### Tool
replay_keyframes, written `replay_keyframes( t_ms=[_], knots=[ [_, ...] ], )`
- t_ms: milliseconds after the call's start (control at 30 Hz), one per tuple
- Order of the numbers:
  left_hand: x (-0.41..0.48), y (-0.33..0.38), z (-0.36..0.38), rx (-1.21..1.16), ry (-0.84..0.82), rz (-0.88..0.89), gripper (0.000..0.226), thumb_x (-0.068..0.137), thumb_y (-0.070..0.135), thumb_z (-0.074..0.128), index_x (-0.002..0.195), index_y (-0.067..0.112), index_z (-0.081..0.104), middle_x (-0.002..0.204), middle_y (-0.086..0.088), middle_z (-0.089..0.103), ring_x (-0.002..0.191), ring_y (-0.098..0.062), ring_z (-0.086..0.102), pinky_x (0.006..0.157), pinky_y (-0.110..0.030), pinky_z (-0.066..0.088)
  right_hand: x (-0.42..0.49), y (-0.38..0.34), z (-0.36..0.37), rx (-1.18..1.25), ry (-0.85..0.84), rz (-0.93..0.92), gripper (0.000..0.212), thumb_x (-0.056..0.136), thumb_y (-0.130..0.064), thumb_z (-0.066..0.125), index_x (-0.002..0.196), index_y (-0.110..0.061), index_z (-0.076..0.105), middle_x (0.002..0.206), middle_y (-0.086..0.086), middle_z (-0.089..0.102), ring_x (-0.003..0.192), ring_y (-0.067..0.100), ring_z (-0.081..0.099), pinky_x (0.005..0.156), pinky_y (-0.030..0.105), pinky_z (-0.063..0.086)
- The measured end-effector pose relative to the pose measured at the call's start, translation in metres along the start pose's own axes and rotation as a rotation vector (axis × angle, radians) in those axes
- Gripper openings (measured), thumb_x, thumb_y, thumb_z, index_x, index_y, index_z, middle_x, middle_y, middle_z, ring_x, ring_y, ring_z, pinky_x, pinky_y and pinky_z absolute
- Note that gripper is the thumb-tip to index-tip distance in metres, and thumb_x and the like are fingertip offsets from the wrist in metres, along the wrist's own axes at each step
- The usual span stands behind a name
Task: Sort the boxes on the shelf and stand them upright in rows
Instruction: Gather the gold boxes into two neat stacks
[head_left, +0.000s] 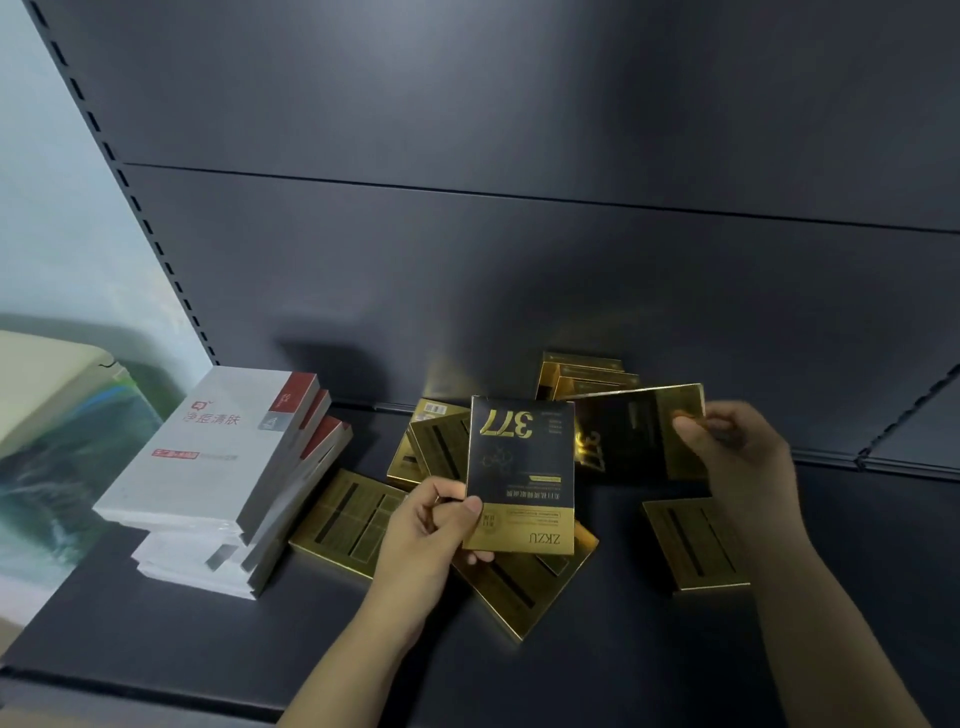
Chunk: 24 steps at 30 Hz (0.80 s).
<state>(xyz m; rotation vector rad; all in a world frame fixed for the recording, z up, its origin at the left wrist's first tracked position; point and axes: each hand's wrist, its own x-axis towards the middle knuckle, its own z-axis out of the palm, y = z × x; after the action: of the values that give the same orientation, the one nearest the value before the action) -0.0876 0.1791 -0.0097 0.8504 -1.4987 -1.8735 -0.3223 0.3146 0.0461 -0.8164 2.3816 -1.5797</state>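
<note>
A flat rectangular black-and-gold box (522, 473), glossy and printed "377" upside down, was held upright at the centre of the frame, pinched at its lower left corner between thumb and fingers of the left hand (434, 525). A second box of the same kind (636, 434), mirror-bright gold along its edges, was gripped at its right end by the closed fingers of the right hand (727, 447), tilted on its long side just behind the first. Around and beneath them, more gold boxes (353, 519) lay flat and scattered on the matte dark grey shelf (156, 639), their backs ruled with dark bars. A few gold boxes (587, 376) were stood upright against the smooth grey back panel (467, 260). At the lower left of the frame a slanted stack of white boxes with red corner bands (223, 467) was seen, matte and thin-edged.
</note>
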Motion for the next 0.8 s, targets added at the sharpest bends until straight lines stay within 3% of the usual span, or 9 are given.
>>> replay_keyframes(
  t_ms=[200, 300, 367, 467, 500, 600, 633, 733, 800],
  knots=[
    [0.005, 0.0, -0.001, -0.019, 0.006, -0.015, 0.023, 0.091, 0.016, 0.057, 0.103, -0.003, 0.056, 0.094, -0.018, 0.073, 0.065, -0.022, 0.067, 0.056, -0.024, 0.054, -0.017, 0.013, 0.008, 0.322, -0.028, 0.354, 0.017, 0.093, -0.023, 0.058, 0.105, -0.01, 0.058, 0.1, 0.005, 0.064, 0.085, 0.021, 0.064, 0.06, 0.03, 0.05],
    [0.007, -0.001, -0.004, -0.03, 0.06, 0.009, 0.014, 0.092, 0.014, 0.058, 0.102, 0.006, 0.063, 0.095, -0.015, 0.07, 0.074, -0.022, 0.066, 0.07, -0.038, 0.054, -0.023, 0.022, 0.012, 0.542, -0.037, 0.453, 0.015, 0.092, -0.016, 0.059, 0.104, -0.007, 0.056, 0.102, 0.013, 0.062, 0.087, 0.028, 0.065, 0.065, 0.039, 0.057],
    [0.007, 0.002, -0.008, -0.057, 0.105, 0.022, 0.017, 0.086, 0.021, 0.064, 0.102, 0.018, 0.07, 0.101, -0.011, 0.068, 0.092, -0.028, 0.063, 0.081, -0.045, 0.051, -0.028, 0.025, 0.014, 0.67, -0.099, 0.472, 0.016, 0.087, -0.013, 0.065, 0.099, -0.008, 0.056, 0.097, 0.016, 0.062, 0.079, 0.029, 0.067, 0.064, 0.04, 0.058],
    [0.009, 0.015, -0.009, -0.211, 0.111, -0.032, 0.033, 0.074, 0.028, 0.068, 0.106, 0.021, 0.067, 0.109, -0.007, 0.065, 0.1, -0.025, 0.062, 0.077, -0.041, 0.052, -0.037, 0.028, 0.016, 0.871, -0.227, 0.489, 0.076, 0.037, -0.023, 0.094, 0.102, -0.009, 0.057, 0.092, 0.021, 0.067, 0.072, 0.032, 0.073, 0.059, 0.04, 0.06],
    [0.01, 0.019, -0.008, -0.225, 0.11, -0.057, 0.036, 0.071, 0.029, 0.069, 0.106, 0.021, 0.066, 0.109, -0.007, 0.066, 0.098, -0.025, 0.064, 0.074, -0.042, 0.053, -0.04, 0.029, 0.018, 0.899, -0.261, 0.495, 0.085, 0.032, -0.024, 0.096, 0.107, -0.009, 0.056, 0.093, 0.022, 0.07, 0.076, 0.035, 0.073, 0.061, 0.042, 0.06],
    [0.016, 0.03, -0.008, -0.116, 0.162, -0.07, 0.028, 0.073, 0.027, 0.075, 0.098, 0.02, 0.062, 0.097, -0.011, 0.071, 0.078, -0.021, 0.071, 0.057, -0.034, 0.055, -0.052, 0.028, 0.023, 0.921, -0.331, 0.477, 0.056, 0.071, -0.005, 0.073, 0.123, -0.016, 0.052, 0.111, 0.023, 0.067, 0.093, 0.042, 0.069, 0.074, 0.049, 0.057],
    [0.019, 0.033, -0.009, -0.069, 0.177, -0.068, 0.024, 0.076, 0.024, 0.075, 0.096, 0.02, 0.063, 0.094, -0.012, 0.072, 0.073, -0.021, 0.072, 0.054, -0.032, 0.053, -0.055, 0.027, 0.024, 0.906, -0.359, 0.466, 0.06, 0.071, -0.004, 0.074, 0.125, -0.019, 0.051, 0.113, 0.022, 0.067, 0.097, 0.043, 0.068, 0.076, 0.051, 0.056],
    [0.032, 0.046, -0.016, 0.007, 0.135, -0.101, 0.014, 0.081, 0.016, 0.073, 0.094, 0.019, 0.07, 0.1, -0.018, 0.071, 0.073, -0.027, 0.07, 0.06, -0.035, 0.054, -0.061, 0.026, 0.023, 0.857, -0.443, 0.428, 0.092, 0.04, -0.022, 0.095, 0.123, -0.025, 0.055, 0.114, 0.017, 0.068, 0.101, 0.039, 0.068, 0.078, 0.051, 0.056],
    [0.037, 0.055, -0.021, 0.004, 0.051, -0.128, 0.017, 0.085, 0.005, 0.066, 0.092, 0.018, 0.074, 0.098, -0.017, 0.07, 0.074, -0.024, 0.066, 0.067, -0.037, 0.051, -0.061, 0.027, 0.018, 0.801, -0.424, 0.376, 0.077, 0.048, -0.022, 0.092, 0.117, -0.022, 0.058, 0.112, 0.016, 0.068, 0.096, 0.035, 0.069, 0.078, 0.048, 0.056]
  ],
)
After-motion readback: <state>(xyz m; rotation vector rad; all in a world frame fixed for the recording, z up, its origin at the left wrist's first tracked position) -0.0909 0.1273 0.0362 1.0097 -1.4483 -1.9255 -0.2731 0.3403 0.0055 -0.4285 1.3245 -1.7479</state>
